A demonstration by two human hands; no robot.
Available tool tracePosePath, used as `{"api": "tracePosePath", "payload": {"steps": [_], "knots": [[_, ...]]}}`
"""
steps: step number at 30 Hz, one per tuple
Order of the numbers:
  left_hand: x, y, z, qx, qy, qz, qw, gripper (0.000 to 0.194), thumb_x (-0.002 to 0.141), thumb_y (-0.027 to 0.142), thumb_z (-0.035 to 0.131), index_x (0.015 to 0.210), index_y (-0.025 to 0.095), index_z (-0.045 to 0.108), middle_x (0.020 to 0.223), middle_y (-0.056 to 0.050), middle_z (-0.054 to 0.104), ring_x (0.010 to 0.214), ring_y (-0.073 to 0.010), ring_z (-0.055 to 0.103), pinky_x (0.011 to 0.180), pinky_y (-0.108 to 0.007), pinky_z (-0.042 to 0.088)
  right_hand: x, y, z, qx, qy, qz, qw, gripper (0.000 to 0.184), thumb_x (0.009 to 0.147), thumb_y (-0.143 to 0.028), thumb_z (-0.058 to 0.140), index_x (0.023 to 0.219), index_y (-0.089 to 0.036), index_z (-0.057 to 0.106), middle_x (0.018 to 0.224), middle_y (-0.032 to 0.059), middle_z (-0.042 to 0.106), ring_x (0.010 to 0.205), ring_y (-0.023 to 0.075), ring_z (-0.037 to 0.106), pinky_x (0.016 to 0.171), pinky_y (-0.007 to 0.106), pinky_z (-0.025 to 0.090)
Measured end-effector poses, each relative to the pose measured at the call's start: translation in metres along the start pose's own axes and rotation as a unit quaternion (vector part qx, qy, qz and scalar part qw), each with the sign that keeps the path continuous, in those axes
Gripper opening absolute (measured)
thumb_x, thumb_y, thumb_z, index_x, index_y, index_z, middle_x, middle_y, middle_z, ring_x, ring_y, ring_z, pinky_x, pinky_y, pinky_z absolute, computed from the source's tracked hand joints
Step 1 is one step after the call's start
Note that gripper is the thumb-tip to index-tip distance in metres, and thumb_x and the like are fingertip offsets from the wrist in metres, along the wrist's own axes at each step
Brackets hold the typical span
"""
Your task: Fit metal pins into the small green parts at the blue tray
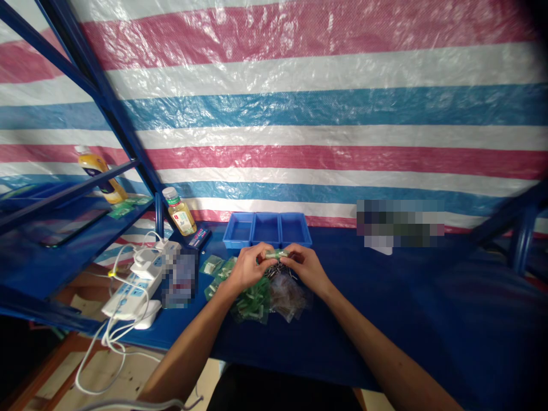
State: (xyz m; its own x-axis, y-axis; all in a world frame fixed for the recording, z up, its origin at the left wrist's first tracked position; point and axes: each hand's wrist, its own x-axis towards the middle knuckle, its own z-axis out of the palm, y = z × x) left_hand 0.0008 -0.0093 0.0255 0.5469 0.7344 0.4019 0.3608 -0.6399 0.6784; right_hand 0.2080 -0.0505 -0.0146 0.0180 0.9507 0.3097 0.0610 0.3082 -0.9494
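Observation:
Between my two hands is a small green-and-clear plastic packet, held by its ends above the table. My left hand pinches its left end, and my right hand pinches the right end. What lies inside the packet is too small to make out. Beneath the hands is a heap of green packets. To its right lies a pile of clear plastic bags, with small dark metal pieces just behind it. More green packets lie left of my left hand.
Three joined blue trays stand behind my hands. A drink bottle, a small dark box and a white power strip with cables are at left. Blue metal frame bars rise there; a striped sheet hangs behind.

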Motion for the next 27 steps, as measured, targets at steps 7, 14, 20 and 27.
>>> {"api": "tracePosePath", "payload": {"steps": [7,14,20,27], "knots": [[0.001,0.0,0.0,0.021,0.012,0.01,1.0,0.032,0.099,0.047,0.062,0.094,0.017,0.07,0.079,-0.002,0.066,0.071,-0.0144,0.057,0.068,-0.025,0.043,0.001,0.002,-0.002,0.024,0.001,0.005,1.0,0.03,0.08,-0.048,0.084,0.087,-0.022,0.071,0.08,0.0008,0.067,0.071,0.0175,0.058,0.066,0.03,0.045],[-0.001,-0.004,0.002,0.04,0.011,0.036,0.999,0.033,0.101,0.043,0.057,0.083,0.017,0.063,0.076,-0.001,0.06,0.07,-0.014,0.054,0.068,-0.026,0.042,-0.002,-0.005,0.003,-0.005,-0.017,0.007,1.0,0.032,0.086,-0.053,0.077,0.085,-0.021,0.072,0.079,0.0018,0.068,0.069,0.0175,0.057,0.065,0.03,0.045],[0.0,0.0,0.002,-0.017,0.005,0.013,1.0,0.03,0.098,0.046,0.063,0.108,0.018,0.068,0.091,-0.004,0.066,0.078,-0.0156,0.06,0.071,-0.026,0.048,0.0,-0.002,-0.001,-0.017,0.001,0.004,1.0,0.04,0.08,-0.057,0.081,0.073,-0.022,0.064,0.07,0.0005,0.064,0.065,0.0173,0.056,0.064,0.031,0.046],[-0.001,0.003,-0.002,-0.03,0.021,-0.008,0.999,0.032,0.1,0.043,0.06,0.12,0.019,0.063,0.086,-0.001,0.065,0.074,-0.0151,0.06,0.072,-0.026,0.049,-0.001,-0.011,0.003,0.069,0.012,0.037,0.997,0.05,0.08,-0.055,0.08,0.114,-0.028,0.056,0.066,-0.0059,0.057,0.059,0.016,0.053,0.057,0.028,0.043]]}}
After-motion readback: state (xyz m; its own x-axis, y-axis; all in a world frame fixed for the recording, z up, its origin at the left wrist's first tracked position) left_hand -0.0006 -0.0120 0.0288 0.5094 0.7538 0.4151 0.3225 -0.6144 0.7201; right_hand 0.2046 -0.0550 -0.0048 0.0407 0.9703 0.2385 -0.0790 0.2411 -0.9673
